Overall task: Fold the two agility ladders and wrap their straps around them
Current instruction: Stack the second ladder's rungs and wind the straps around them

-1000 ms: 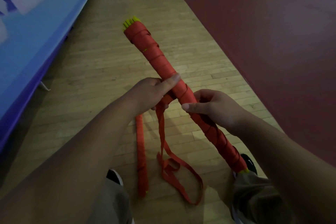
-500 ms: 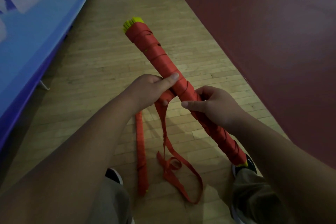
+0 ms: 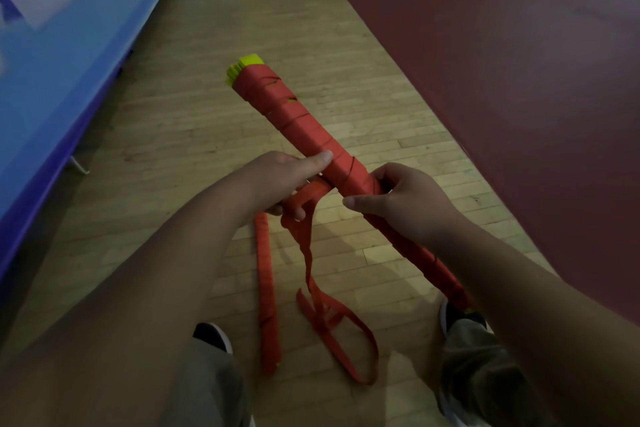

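Note:
A folded agility ladder bundle [image 3: 298,125] with yellow rung ends is wound in red strap and held slanting above the floor. My left hand [image 3: 280,180] grips the loose red strap [image 3: 308,253] just under the bundle, its thumb pressed on the wrap. My right hand [image 3: 398,201] grips the bundle's middle from the right. The strap's free end hangs down and loops on the floor. A second red bundle [image 3: 268,305] lies on the floor between my feet.
A blue padded mat [image 3: 52,55] borders the wooden floor [image 3: 173,135] on the left. A dark red floor area [image 3: 502,80] lies to the right. My shoes [image 3: 214,336] stand on the wood below the bundle.
The left hand has slid slightly down and drawn the strap under the bundle. The bundle turned a little. The right hand kept its hold.

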{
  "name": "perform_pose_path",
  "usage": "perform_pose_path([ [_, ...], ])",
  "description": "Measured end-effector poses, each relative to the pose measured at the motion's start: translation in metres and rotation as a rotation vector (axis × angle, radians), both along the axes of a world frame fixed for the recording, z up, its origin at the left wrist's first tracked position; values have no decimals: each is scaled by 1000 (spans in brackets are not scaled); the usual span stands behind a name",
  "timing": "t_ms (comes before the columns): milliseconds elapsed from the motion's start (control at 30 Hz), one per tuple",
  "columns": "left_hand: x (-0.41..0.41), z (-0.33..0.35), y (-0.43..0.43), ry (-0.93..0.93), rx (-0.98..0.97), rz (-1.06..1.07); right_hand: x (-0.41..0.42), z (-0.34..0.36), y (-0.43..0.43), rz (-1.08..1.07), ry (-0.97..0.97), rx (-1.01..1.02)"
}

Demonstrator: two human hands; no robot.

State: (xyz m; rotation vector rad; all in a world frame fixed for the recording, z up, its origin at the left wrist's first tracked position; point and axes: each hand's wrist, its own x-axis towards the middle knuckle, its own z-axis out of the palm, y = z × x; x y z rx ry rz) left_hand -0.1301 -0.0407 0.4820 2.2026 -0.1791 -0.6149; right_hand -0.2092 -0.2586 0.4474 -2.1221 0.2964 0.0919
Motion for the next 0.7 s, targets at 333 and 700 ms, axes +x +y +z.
perform_pose_path([
  [333,-1,-3,0,145,-74,-13,3,-1,1,-38,12,42],
  [700,3,-6,1,-76,-72,-55,2,-2,3,-61,55,-17],
])
